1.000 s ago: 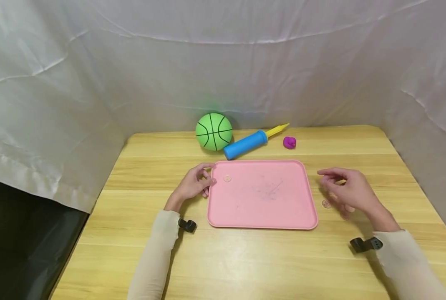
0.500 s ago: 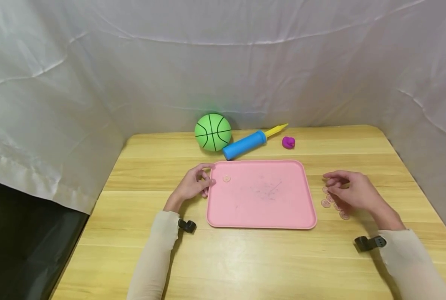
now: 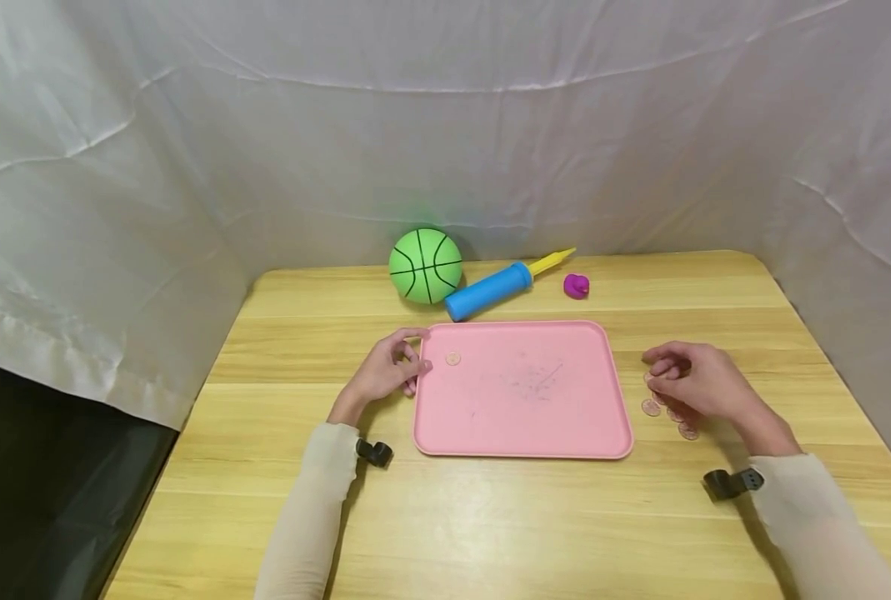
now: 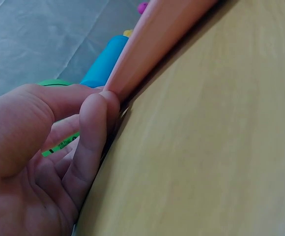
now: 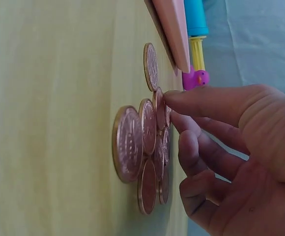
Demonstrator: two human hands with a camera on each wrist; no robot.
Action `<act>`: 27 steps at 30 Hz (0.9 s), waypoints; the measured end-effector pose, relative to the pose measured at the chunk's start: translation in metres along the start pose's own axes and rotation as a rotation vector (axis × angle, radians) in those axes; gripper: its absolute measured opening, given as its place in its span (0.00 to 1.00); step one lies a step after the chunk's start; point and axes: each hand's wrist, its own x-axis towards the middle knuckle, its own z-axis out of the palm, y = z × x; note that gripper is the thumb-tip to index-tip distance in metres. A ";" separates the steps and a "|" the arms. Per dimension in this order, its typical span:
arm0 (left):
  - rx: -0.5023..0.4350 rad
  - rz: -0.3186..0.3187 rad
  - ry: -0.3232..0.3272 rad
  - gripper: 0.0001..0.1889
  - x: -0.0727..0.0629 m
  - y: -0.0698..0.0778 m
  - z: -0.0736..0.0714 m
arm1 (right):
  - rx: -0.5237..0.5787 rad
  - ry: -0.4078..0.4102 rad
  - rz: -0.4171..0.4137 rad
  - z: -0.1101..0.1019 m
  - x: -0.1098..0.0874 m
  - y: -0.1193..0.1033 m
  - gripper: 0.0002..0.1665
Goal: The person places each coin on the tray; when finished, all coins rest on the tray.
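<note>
In the head view, my left hand holds the left rim of a pink tray; the left wrist view has its thumb and a finger at the rim. One coin lies inside the tray near its upper left corner. To the tray's right, my right hand is over several copper-coloured coins on the table. Seen from the right wrist, the thumb tip touches one coin of the overlapping group, and the other fingers bend loosely beside it. A larger-looking coin sits nearest the camera.
Behind the tray on the wooden table are a green ball with black lines, a blue pump with a yellow nozzle, and a small purple duck. Pale cloth hangs round the back and sides.
My right hand has shifted slightly right and then a little back left, staying over the coins. The left hand keeps its place at the tray rim.
</note>
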 end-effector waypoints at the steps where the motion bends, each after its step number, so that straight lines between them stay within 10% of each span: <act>1: 0.000 0.000 0.002 0.31 0.000 0.000 0.000 | -0.001 -0.003 0.003 0.000 0.001 0.000 0.22; 27: 0.010 0.008 -0.003 0.32 -0.001 0.003 0.000 | -0.055 -0.027 0.011 -0.004 0.006 0.000 0.21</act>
